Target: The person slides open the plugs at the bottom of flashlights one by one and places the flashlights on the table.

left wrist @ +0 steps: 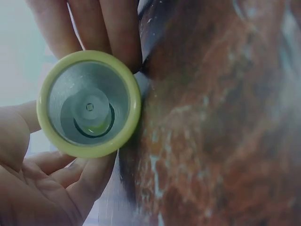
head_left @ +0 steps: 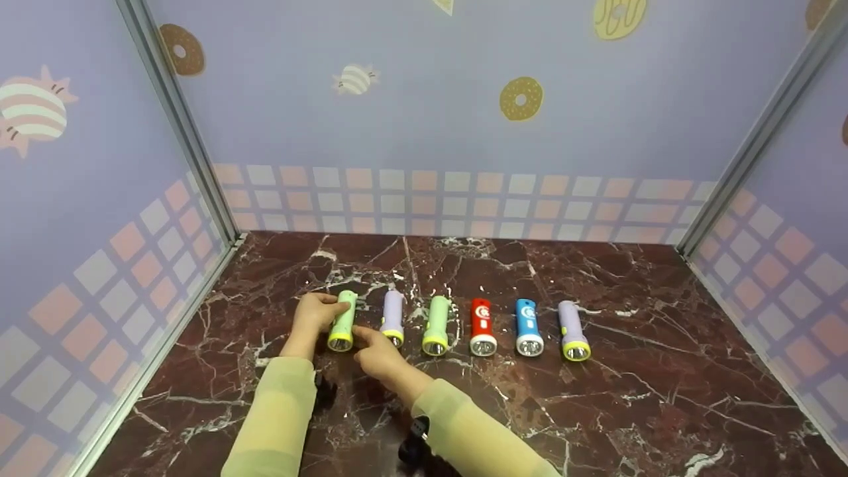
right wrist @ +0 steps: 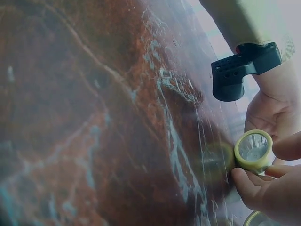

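A light green flashlight with a yellow head lies at the left end of a row on the dark marbled table. My left hand grips its body from the left, thumb over the top. From the right, my right hand reaches in, its fingers at the head of the same flashlight. In the left wrist view, the flashlight's yellow rim and lens face the camera, with straight fingers against one side. The right wrist view shows the head close to my right fingertips.
To the right in the row lie a lavender flashlight, another light green flashlight, a red flashlight, a blue flashlight and a second lavender flashlight. All lenses face me. Patterned panels enclose the table.
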Demonstrator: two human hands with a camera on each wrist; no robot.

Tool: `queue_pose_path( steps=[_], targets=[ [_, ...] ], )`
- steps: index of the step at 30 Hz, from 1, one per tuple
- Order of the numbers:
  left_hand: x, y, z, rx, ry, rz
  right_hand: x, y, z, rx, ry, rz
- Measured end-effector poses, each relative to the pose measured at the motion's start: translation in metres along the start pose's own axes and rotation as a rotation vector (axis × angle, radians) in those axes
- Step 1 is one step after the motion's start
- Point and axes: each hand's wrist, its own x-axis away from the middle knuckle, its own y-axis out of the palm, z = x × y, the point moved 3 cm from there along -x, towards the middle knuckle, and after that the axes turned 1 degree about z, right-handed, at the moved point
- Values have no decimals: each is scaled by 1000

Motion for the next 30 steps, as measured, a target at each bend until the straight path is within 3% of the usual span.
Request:
queue_pose_path(
  steps=[20,30],
  targets=[
    [0,1,0,-41,-5,3,0,-1,1,-11,4,6],
    [2,0,2,-100,36,6,-2,0,0,-6,-22,2]
  ],
)
